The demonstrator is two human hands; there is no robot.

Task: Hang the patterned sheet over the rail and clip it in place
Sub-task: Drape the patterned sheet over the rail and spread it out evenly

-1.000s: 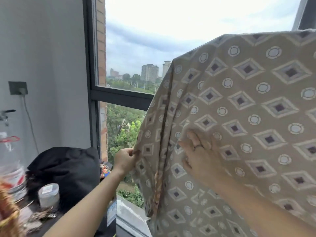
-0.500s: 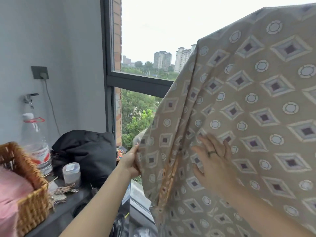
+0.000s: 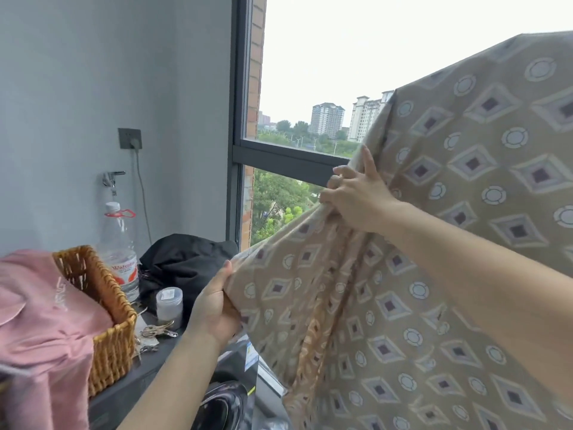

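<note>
The patterned sheet point(image 3: 459, 231), tan with diamonds and circles, hangs draped from the upper right and fills the right half of the view. The rail under it is hidden by the cloth. My left hand point(image 3: 217, 308) pinches the sheet's left edge low down, pulling it outward to the left. My right hand point(image 3: 353, 197) grips a bunched fold of the sheet higher up, in front of the window frame. No clip is visible.
A wicker basket point(image 3: 105, 324) with pink cloth point(image 3: 40, 315) stands on the dark counter at left. Behind it are a plastic bottle point(image 3: 119, 249), a small jar point(image 3: 169, 304), keys point(image 3: 156, 332) and a black bag point(image 3: 186, 259). The window frame point(image 3: 285, 158) is behind.
My right hand left the flat of the sheet, moved up and left, and closed on a fold. My left hand pulled the edge lower and leftward. The view swung left.
</note>
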